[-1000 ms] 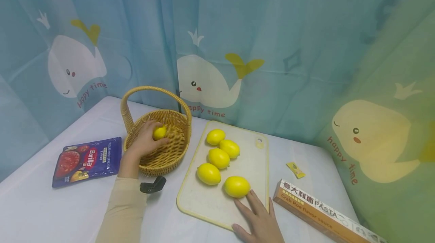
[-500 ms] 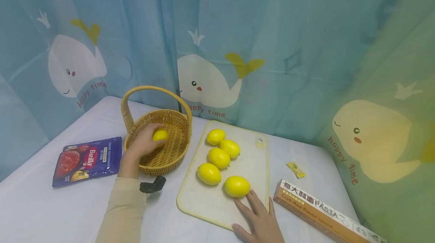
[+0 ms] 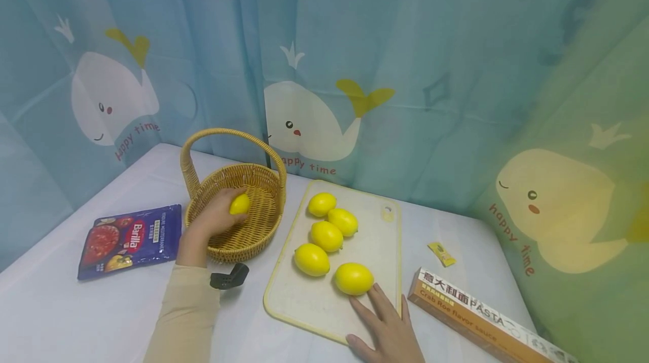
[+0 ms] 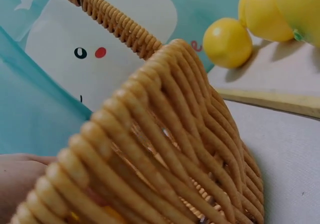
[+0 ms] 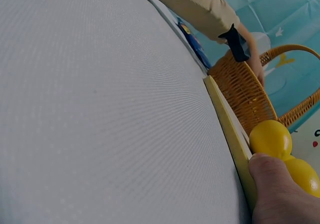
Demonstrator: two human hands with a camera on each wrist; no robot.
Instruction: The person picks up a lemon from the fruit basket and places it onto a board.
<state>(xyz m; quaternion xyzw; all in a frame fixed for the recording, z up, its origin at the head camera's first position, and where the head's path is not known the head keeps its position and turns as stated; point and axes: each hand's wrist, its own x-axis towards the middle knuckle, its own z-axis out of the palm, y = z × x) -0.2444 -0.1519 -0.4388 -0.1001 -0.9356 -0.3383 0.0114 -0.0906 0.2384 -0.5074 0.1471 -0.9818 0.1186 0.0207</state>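
Inside the wicker basket [image 3: 244, 255], my left hand [image 3: 218, 213] grips a yellow lemon [image 3: 240, 204], with the thumb on the near side and the fingers over the far side. The left wrist view shows the woven basket wall [image 4: 165, 119] hiding most of that hand. Several lemons lie on the pale cutting board [image 3: 377, 244], four of them loosely grouped toward its far left. My right hand [image 3: 389, 332] rests on the board's near right edge, fingers spread and extended. Its fingertips touch or nearly touch the nearest lemon [image 3: 354, 279].
A blue sauce pouch [image 3: 130, 242] lies left of the basket. Right of the board are a small yellow packet [image 3: 441, 254] and a long pasta box [image 3: 481, 318]. The basket handle [image 3: 233, 132] arches above. A whale-print curtain [image 3: 314, 120] hangs behind the table.
The lemon in my left hand has come down slightly and turned within the basket, and the fingers have drawn in around it. My right hand and the lemons on the board keep their places.
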